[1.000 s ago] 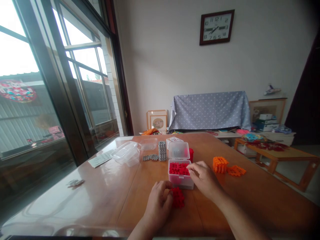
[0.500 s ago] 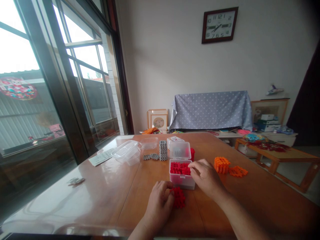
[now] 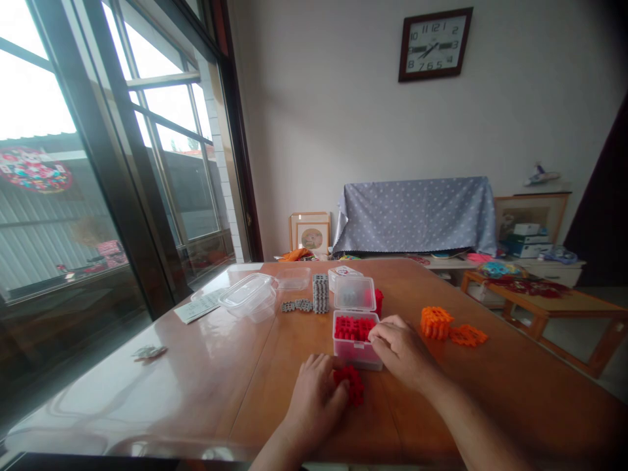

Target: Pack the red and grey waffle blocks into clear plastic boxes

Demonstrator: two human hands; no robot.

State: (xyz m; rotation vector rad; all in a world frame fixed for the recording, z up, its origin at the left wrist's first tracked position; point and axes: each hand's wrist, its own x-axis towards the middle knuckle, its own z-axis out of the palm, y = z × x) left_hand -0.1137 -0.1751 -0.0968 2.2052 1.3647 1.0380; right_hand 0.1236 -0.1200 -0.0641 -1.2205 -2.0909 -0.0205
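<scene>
Moved since a second ago: left hand [image 3: 314, 399] curled further over the red cluster [image 3: 352, 384], hiding more of it; right hand [image 3: 400, 350] drawn slightly back to the near right corner of the clear box [image 3: 356, 354].
Head view, left hand: low centre, fingers wrapped around the red cluster, gripping it against the table [image 3: 196, 366].
Head view, right hand: knuckles up, fingertips bunched narrow at the box rim; cannot tell whether a piece sits between them.
Red cluster: on the table just in front of the clear box, part hidden under the left fingers.
Clear box: filled with red pieces [image 3: 352, 327], hinged lid [image 3: 354, 293] standing upright behind.
Right of box: orange pieces [image 3: 434, 322], near the right hand but apart from it.
Behind box: grey stack [image 3: 320, 294] upright, clear tubs [image 3: 248, 297] further left.
Wall: clock [image 3: 435, 44] above.
</scene>
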